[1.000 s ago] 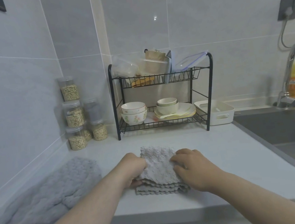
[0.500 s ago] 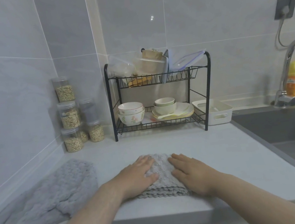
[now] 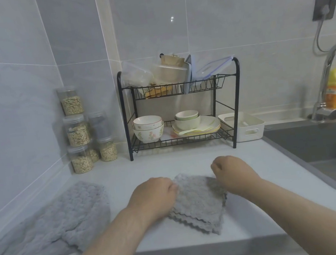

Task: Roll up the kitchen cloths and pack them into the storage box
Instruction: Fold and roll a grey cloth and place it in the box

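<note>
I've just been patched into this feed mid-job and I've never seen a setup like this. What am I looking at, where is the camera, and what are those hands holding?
There is no machine here. A person works with bare hands, and the single picture comes from a wide-angle camera worn on their head, looking forward and down. Their left hand and right hand curl at the far edge of a small stack of grey cloths lying on the white counter. They seem to pinch it, though the fingertips are hidden. A larger grey towel lies to the left. Behind stand a black dish rack with bowls, jars of grain, and a white storage box between the rack and the sink.
</note>
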A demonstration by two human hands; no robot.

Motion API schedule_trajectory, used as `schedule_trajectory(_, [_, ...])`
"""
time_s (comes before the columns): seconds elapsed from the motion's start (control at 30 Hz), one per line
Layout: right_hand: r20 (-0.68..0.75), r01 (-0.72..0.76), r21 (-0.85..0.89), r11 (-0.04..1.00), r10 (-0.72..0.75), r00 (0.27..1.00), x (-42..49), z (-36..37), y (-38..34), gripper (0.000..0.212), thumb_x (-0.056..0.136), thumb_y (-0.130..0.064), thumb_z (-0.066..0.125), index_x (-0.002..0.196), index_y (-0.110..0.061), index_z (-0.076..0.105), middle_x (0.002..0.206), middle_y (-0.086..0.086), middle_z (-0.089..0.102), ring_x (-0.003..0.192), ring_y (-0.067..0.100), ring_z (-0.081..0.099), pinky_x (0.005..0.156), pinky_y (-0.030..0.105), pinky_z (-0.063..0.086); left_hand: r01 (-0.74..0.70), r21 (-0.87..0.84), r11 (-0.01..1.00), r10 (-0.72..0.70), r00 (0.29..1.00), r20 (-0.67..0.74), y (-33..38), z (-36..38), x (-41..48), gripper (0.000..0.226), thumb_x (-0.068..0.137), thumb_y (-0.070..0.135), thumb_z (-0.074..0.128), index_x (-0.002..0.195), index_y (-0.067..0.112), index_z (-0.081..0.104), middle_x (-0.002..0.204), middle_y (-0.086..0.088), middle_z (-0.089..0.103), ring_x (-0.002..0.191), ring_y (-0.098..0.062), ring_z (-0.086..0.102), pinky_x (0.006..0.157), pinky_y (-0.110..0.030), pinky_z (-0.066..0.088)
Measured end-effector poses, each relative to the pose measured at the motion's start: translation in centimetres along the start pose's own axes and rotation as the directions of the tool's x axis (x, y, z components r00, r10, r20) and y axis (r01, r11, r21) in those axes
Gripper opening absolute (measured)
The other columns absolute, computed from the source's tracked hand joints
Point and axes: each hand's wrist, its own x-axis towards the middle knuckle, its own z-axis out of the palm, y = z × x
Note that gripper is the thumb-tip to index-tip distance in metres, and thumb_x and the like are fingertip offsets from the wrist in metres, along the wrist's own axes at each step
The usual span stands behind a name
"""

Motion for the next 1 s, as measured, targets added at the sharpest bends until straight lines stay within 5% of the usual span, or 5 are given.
schedule_trajectory(0.4, [0.241,0.062,-0.1,0.993,-0.037,0.97,-0.9,0.7,1.6,0.043,0.083,-0.059,0.059,0.072,-0.02,0.045,0.078,-0.002,0.051,0.086,0.026,0.054,0.07,0.033,0.041,0.047,-0.295,0.954,-0.001,0.988,0.156,-1.2,1.3,1.6,0.056,0.083,0.034,0.07,0.133,0.025,0.048,0.13,0.002,0.052,0.103,-0.01,0.054,0.091,-0.02,0.042])
schedule_trajectory(0.53, [0.261,0.064,0.03,0.998,-0.07,0.963,-0.3,0.6,2.0,0.064,0.084,-0.052,0.063,0.136,-0.018,0.046,0.128,0.001,0.056,0.12,0.023,0.051,0.095,0.03,0.04,0.214,-0.502,0.838,-0.049,0.946,0.321,-1.3,0.5,2.5,0.092,0.077,0.027,0.079,0.15,0.019,0.024,0.15,-0.002,0.034,0.134,-0.016,0.038,0.105,-0.021,0.03])
schedule_trajectory(0.7, [0.394,-0.005,0.163,0.987,-0.061,0.917,-0.5,-0.1,2.8,0.06,0.088,-0.049,0.06,0.131,-0.011,0.046,0.129,0.005,0.053,0.122,0.025,0.048,0.104,0.036,0.037,0.313,-0.505,0.805,-0.1,0.909,0.404,-1.4,0.8,3.8,0.084,0.078,0.009,0.076,0.148,0.014,0.029,0.122,-0.002,0.046,0.111,-0.019,0.051,0.102,-0.028,0.041])
schedule_trajectory(0.83, [0.385,0.139,0.007,0.99,-0.131,0.914,-0.2,-0.1,2.5,0.03,0.083,-0.041,0.064,0.101,-0.02,0.053,0.112,0.002,0.053,0.105,0.022,0.051,0.09,0.035,0.044,0.368,-0.536,0.76,-0.055,0.857,0.512,-1.1,0.0,5.0,0.067,0.077,0.006,0.076,0.133,0.017,0.042,0.11,0.001,0.045,0.102,-0.015,0.05,0.081,-0.022,0.043])
schedule_trajectory(1.0, [0.178,0.121,0.305,0.944,-0.181,0.967,-0.3,0.2,2.3,0.034,0.08,-0.017,0.072,0.102,-0.027,0.047,0.084,-0.009,0.053,0.071,0.004,0.05,0.059,0.012,0.04,0.335,-0.484,0.809,-0.032,0.845,0.533,-1.5,0.3,5.5,0.052,0.059,0.011,0.086,0.105,0.009,0.063,0.108,-0.009,0.067,0.102,-0.021,0.063,0.1,-0.037,0.047])
